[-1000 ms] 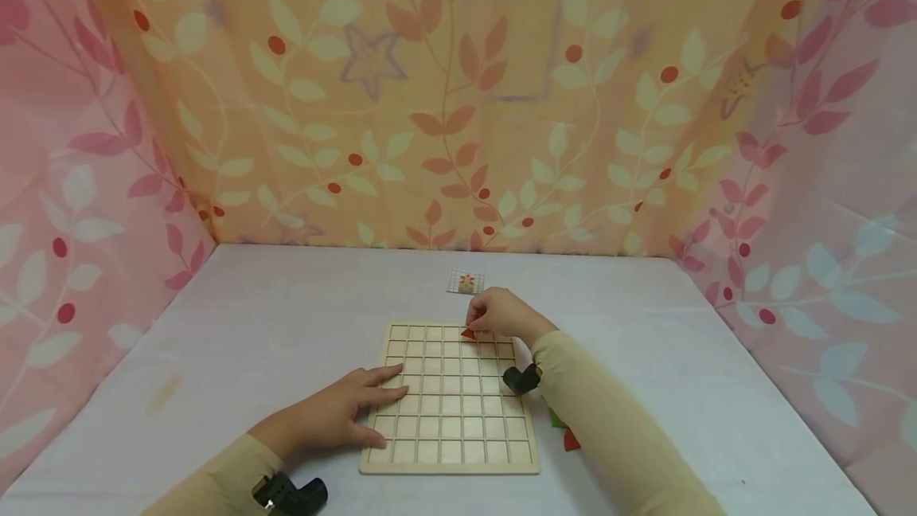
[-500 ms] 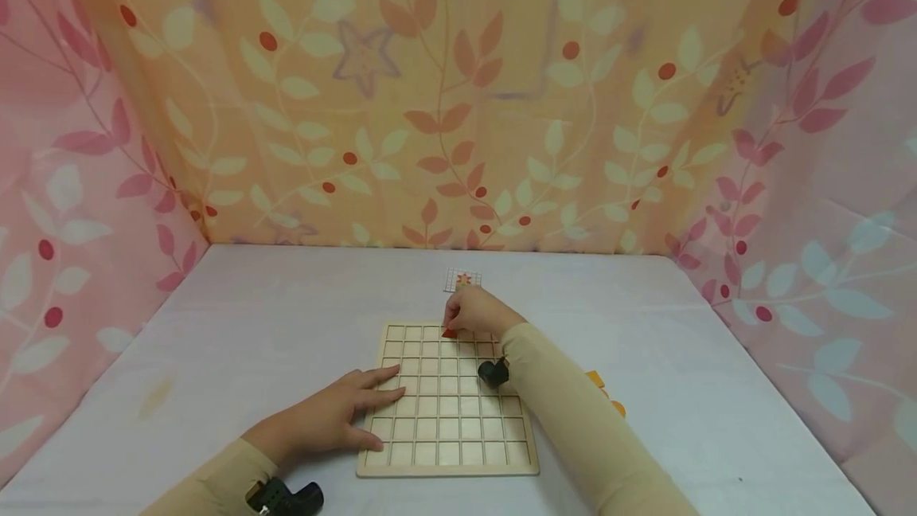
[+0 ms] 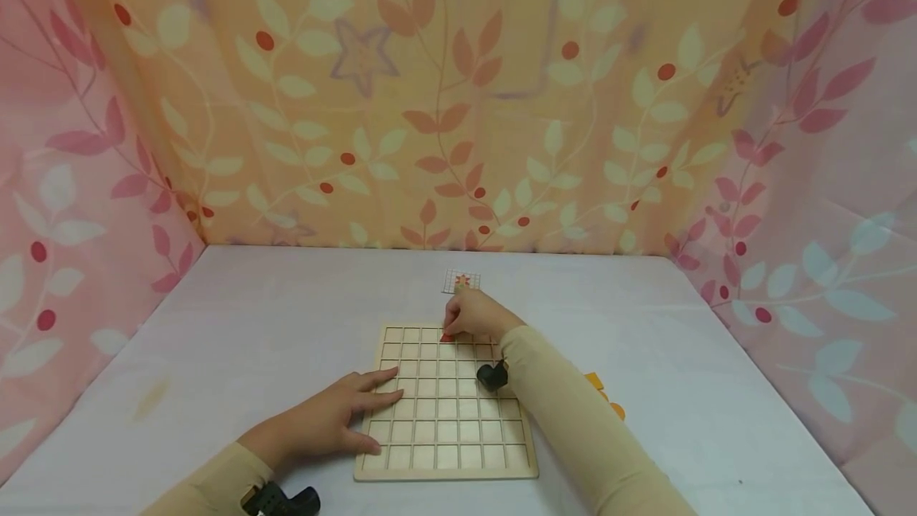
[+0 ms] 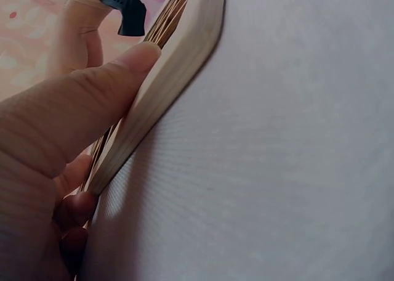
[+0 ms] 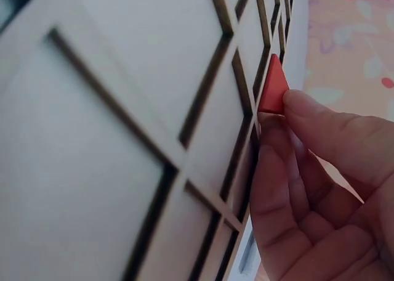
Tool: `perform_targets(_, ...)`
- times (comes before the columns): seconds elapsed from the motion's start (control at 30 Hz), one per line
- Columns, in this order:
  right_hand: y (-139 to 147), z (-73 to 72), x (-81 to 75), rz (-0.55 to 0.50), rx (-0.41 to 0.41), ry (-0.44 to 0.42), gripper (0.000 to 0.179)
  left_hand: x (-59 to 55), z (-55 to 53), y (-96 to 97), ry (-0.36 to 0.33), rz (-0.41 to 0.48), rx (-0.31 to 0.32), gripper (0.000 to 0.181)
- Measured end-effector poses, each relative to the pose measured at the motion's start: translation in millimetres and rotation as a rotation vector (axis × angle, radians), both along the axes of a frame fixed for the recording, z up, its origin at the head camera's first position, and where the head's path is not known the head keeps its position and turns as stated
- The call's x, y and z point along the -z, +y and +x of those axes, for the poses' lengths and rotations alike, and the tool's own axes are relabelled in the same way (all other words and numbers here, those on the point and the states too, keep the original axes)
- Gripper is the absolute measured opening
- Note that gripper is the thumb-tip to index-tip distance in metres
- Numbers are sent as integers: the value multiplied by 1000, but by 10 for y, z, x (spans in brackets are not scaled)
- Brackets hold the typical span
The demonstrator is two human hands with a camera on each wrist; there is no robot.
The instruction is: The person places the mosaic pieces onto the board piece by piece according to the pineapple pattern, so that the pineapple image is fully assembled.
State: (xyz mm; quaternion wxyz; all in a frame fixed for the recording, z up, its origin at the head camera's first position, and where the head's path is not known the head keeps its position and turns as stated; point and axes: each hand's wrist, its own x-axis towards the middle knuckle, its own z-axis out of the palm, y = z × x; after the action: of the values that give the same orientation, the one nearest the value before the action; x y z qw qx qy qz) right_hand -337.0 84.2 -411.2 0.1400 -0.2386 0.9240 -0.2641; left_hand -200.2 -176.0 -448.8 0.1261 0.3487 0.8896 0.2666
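Note:
A wooden grid board (image 3: 437, 474) with square cells lies on the white table. My right hand (image 3: 476, 315) is over its far side, pinching a red triangle piece (image 5: 274, 90) between thumb and fingers. In the right wrist view the triangle stands at the grid ridges, its point upward. My left hand (image 3: 337, 411) rests on the board's left edge with fingers spread and straight. The left wrist view shows the left thumb (image 4: 138, 58) lying on the board's rim, the other fingers farther along that edge.
Behind the board lies a small picture card (image 3: 458, 280) with a gridded flower-like design, partly covered by the right hand. Orange pieces (image 3: 596, 382) show beyond the right forearm, which hides part of the table. Patterned curtains (image 3: 458, 102) enclose the table.
My right hand has moved left along the board's far row with the red triangle, then lowered slightly. Orange pieces came into view past the forearm; green and red ones became hidden. The left hand stays.

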Motion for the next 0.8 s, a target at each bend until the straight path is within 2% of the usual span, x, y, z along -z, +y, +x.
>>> perform_targets(0.2, -1, 23, -5, 17, 14, 8, 13, 8, 6, -5, 29, 0, 16, 74)
perform_targets(0.53, 11, 18, 20, 3, 32, -2, 10, -3, 14, -11, 26, -7, 6, 73)
perform_targets(0.8, 173, 3, -91, 5, 41, -1, 5, -15, 12, 7, 41, -20, 9, 73)
